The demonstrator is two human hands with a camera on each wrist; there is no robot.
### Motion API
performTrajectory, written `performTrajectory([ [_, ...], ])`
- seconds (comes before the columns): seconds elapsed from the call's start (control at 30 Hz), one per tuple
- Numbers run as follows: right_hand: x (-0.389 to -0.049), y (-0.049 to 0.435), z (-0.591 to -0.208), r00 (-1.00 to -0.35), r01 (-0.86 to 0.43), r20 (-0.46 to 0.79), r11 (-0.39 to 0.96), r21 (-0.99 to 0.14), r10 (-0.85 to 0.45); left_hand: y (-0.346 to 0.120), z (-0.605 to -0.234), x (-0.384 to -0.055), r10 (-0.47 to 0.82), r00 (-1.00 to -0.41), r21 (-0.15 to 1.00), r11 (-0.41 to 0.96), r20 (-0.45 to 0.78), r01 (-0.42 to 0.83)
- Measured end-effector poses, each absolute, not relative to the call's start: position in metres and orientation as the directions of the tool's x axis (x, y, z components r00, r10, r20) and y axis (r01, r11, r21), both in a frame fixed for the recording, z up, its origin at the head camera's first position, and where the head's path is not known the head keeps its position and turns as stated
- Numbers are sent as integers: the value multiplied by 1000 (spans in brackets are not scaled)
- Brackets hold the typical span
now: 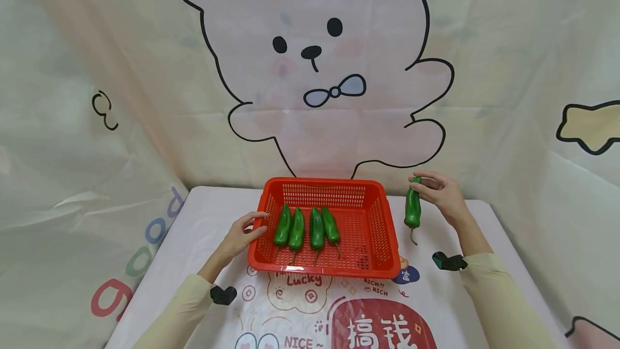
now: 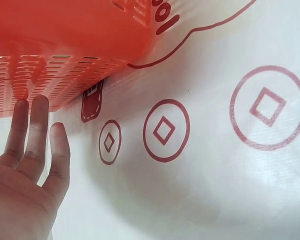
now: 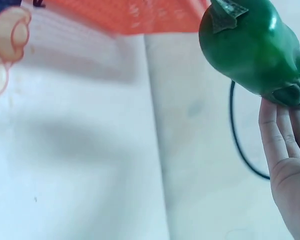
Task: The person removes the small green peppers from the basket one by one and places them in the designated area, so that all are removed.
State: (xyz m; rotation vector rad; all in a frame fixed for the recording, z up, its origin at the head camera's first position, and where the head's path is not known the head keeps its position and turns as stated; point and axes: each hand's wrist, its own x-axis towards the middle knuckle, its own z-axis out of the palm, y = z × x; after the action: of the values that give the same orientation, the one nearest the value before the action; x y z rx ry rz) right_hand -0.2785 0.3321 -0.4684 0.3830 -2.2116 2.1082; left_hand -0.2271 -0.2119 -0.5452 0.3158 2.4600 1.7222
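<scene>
My right hand pinches a green pepper by its tip, to the right of the red basket. The pepper hangs with its stem downward; in the right wrist view the same pepper appears large above the fingers. At the basket's left rim is my left hand, thumb and fingers spread around the edge. From the left wrist, three fingers show extended against the basket's outer wall. Several green peppers lie side by side in the left half of the basket.
The basket stands on a white table cover with printed red lettering and drawings. Close behind the table hangs a backdrop with a cartoon animal, and another sheet with coloured letters runs along the left side.
</scene>
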Motion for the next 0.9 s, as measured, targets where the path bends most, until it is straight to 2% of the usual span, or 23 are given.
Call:
performTrajectory([
  [0.07,-284,336,-477,-969,-208,199,51,-977,-143,-213,-546,-227,238,-971,941,324,15,94],
  [0.3,-295,340,-512,-983,-121,79,257,-959,-168,-212,-543,-226,240,-971,947,309,10,86],
  [0.5,-299,344,-535,-988,-57,14,284,-957,-153,-212,-544,-227,235,-972,946,313,3,79],
  [0.9,-298,347,-551,-988,50,-111,466,-883,-104,-212,-547,-229,245,-970,949,305,4,81],
])
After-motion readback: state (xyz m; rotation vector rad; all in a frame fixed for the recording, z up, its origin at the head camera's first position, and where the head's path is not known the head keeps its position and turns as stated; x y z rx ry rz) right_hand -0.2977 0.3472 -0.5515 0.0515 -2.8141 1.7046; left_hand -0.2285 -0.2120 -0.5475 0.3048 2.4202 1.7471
